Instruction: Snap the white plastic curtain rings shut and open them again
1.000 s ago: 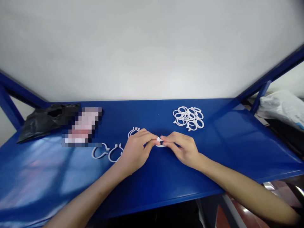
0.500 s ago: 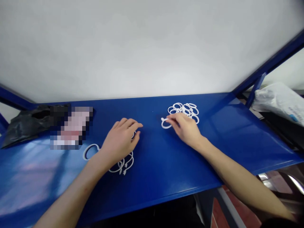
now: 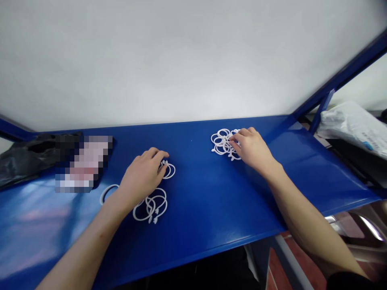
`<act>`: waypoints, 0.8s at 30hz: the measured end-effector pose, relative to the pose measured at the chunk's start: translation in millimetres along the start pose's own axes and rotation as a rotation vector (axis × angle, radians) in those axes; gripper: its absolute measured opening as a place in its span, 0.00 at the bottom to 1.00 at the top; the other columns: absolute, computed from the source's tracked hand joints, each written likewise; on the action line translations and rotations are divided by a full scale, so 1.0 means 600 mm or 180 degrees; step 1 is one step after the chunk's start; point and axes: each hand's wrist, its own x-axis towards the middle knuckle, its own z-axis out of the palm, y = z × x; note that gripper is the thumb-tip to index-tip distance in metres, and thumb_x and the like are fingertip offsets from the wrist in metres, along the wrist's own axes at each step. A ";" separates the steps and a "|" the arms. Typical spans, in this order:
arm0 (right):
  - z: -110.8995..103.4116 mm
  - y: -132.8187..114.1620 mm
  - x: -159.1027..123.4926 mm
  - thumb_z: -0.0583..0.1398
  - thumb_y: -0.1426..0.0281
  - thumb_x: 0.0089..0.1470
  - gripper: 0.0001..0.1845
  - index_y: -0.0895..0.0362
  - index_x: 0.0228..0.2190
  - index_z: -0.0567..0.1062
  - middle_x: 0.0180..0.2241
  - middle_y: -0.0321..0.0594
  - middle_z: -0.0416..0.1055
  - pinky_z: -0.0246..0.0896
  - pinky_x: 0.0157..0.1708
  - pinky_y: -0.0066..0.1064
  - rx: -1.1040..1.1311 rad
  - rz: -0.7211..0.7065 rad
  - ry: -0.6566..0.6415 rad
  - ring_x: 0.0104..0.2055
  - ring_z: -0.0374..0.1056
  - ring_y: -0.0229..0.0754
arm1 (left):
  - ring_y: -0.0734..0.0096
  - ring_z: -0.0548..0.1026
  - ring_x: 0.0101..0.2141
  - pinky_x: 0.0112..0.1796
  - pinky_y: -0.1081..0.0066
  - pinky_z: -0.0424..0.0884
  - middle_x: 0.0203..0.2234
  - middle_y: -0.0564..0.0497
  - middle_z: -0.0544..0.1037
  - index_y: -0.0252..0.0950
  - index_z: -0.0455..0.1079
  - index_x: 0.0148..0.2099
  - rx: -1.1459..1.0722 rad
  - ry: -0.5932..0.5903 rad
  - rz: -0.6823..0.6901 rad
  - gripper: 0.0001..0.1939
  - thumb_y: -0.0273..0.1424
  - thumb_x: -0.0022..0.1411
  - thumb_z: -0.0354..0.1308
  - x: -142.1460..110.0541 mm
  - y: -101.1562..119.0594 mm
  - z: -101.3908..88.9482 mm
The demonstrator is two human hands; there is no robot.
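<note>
My left hand (image 3: 141,177) lies palm down on the blue shelf (image 3: 199,201). Its fingers are curled onto the clasp end of a white plastic ring (image 3: 168,170). A small cluster of opened white rings (image 3: 151,207) lies just in front of that hand, and one more ring (image 3: 105,192) shows partly by its wrist. My right hand (image 3: 252,150) reaches to the back right, where its bent fingertips pinch into a pile of several white rings (image 3: 220,143).
A black plastic bag (image 3: 21,161) and a blurred-out object (image 3: 80,163) lie at the left of the shelf. A white bag (image 3: 353,127) sits beyond the blue frame post (image 3: 320,106) on the right. A white wall rises behind.
The hands, which held one ring between them, have parted. My left hand went down to the rings on the left; my right hand moved back onto the pile. The left cluster has grown.
</note>
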 end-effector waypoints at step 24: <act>-0.003 -0.176 -0.035 0.57 0.51 0.64 0.24 0.60 0.47 0.72 0.40 0.47 0.78 0.70 0.41 0.39 0.2006 -0.1248 -0.0017 0.40 0.72 0.46 | 0.70 0.79 0.33 0.38 0.70 0.74 0.33 0.53 0.82 0.40 0.73 0.46 -0.0849 0.1255 0.0813 0.05 0.31 0.69 0.57 -0.022 0.068 -0.018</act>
